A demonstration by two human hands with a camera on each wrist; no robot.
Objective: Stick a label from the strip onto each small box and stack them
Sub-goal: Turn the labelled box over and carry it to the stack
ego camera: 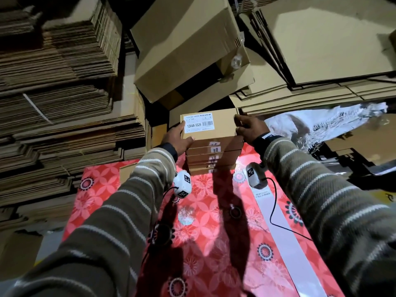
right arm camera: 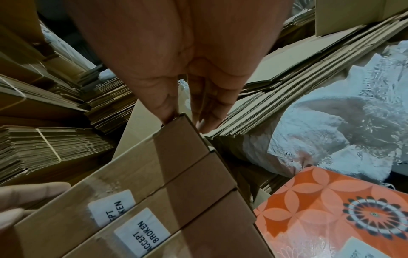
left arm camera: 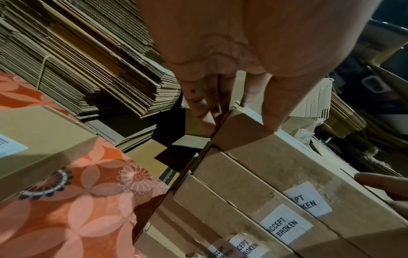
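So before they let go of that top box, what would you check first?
1. Both hands on the top box: ok, left hand and right hand hold its ends.
2. Top box square with the stack: cannot tell, edges look close.
3. Seal label on the top box's front: ok, one shows in the left wrist view.
4. Lower boxes labelled: ok where visible.
5. Label strip within reach on the tablecloth: ok.
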